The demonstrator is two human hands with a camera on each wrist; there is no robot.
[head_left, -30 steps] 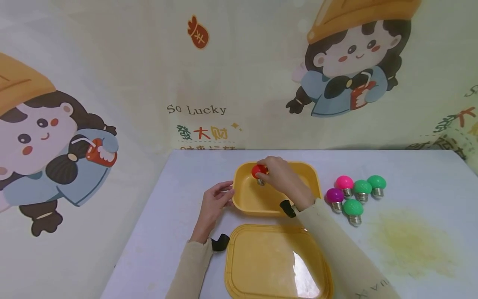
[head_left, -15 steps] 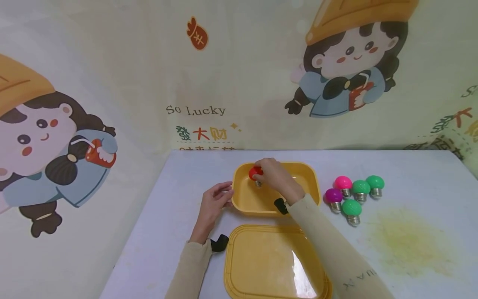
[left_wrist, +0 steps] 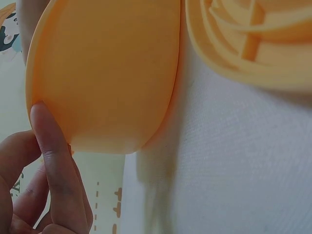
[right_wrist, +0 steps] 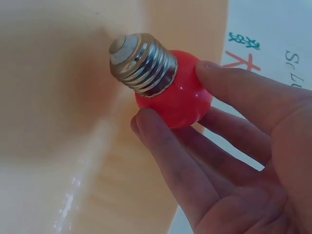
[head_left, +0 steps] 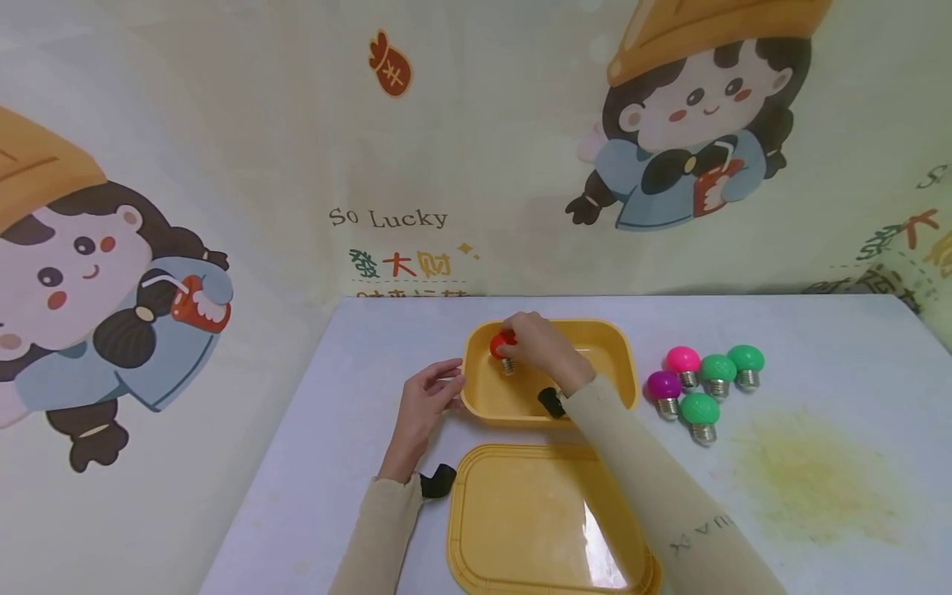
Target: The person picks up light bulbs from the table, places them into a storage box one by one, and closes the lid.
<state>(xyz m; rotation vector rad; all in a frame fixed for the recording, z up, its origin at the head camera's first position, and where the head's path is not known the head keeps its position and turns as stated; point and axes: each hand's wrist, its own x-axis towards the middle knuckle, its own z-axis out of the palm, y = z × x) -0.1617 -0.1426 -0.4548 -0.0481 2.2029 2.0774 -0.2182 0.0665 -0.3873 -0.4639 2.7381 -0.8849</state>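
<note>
5 bulbs (head_left: 718, 368) outside tray (head_left: 513, 421), prob. left to do; none seen set inside; R hand (head_left: 546, 347) pinches red bulb (right_wrist: 183, 105) over it; L hand (head_left: 427, 405), fingers loosely apart, touches tray.

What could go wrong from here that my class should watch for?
1. The right hand holds the red bulb by its smooth, round head, so it might slip from the fingers.
2. The left hand is only at one end of the yellow box, so a bump could shift it.
3. The purple bulb lies beside the box and could be knocked rolling.
</note>
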